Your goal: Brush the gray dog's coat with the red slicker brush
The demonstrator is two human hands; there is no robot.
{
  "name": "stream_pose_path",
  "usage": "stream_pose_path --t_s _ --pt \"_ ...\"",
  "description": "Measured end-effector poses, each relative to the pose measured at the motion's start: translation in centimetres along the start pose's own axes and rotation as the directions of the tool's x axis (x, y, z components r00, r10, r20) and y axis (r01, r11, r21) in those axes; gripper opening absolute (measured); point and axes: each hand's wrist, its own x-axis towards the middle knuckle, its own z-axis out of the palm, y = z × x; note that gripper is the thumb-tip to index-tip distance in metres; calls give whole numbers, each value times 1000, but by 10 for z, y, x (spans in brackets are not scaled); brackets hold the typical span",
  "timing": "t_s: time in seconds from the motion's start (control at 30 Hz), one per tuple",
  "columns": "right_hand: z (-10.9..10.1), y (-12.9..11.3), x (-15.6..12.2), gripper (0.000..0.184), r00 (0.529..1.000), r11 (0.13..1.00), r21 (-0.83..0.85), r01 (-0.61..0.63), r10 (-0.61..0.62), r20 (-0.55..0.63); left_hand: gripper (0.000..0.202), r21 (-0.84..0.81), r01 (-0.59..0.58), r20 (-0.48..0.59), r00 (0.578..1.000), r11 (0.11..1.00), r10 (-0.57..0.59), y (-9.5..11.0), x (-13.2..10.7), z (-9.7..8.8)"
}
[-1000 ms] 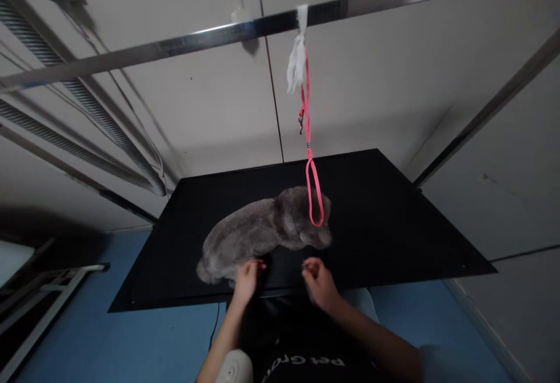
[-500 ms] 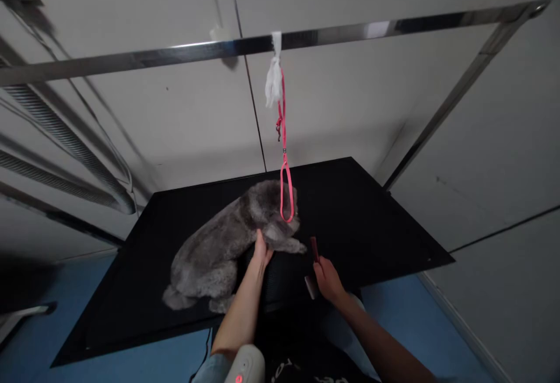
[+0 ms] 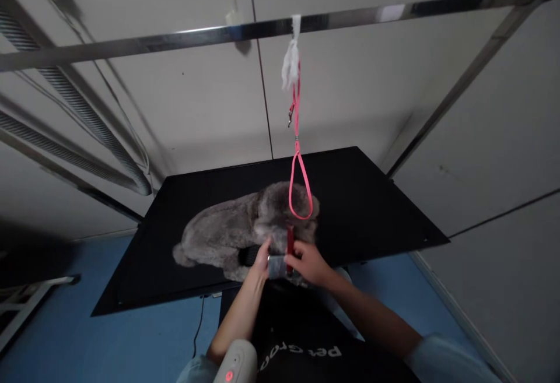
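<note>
A grey, short-coated dog [image 3: 219,228] lies on the black table, its head end to the right and blurred. My left hand [image 3: 262,259] is closed at the dog's front leg, thumb uppermost; its other fingers are mostly hidden. In my right hand [image 3: 311,263] is a red-handled grooming brush [image 3: 290,243] with a flat grey head. The brush head is over the front leg, close beside my left hand. A pink loop leash [image 3: 301,185] hangs in front of the dog's head, not held by either hand.
The black grooming table [image 3: 359,196] stands against the wall. A metal bar [image 3: 196,38] crosses above it, with a white cloth [image 3: 291,62] tied on. Grey corrugated hoses [image 3: 87,112] hang at left. A white device [image 3: 236,362] is at the bottom edge.
My right hand has brought the brush left, from beside the dog's outstretched front leg onto it. The dog's front end has shifted nearer me. The view has also shifted.
</note>
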Motion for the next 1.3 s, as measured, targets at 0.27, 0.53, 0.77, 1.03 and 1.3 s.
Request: stream_pose_path --t_s 0.27,0.53,0.77,1.03,1.3 --pt "-16 -49 -32 13 993 971 -208 119 -111 50 33 131 -43 36 999 990 39 -14 -32 13" --pt "-22 -65 -60 12 976 906 -362 218 -213 53 44 98 -73 179 982 992 55 -17 -44 34" --pt "-20 -63 -80 12 980 918 -343 198 -175 99 28 217 49 198 976 975 -93 -14 -42 30" --pt "-13 -52 -105 9 993 968 -233 95 -109 -48 40 214 144 133 976 966 -175 -3 -47 40" --pt "-5 -44 -90 9 979 999 38 31 -23 -203 38 158 48 138 988 986 -71 11 -51 51"
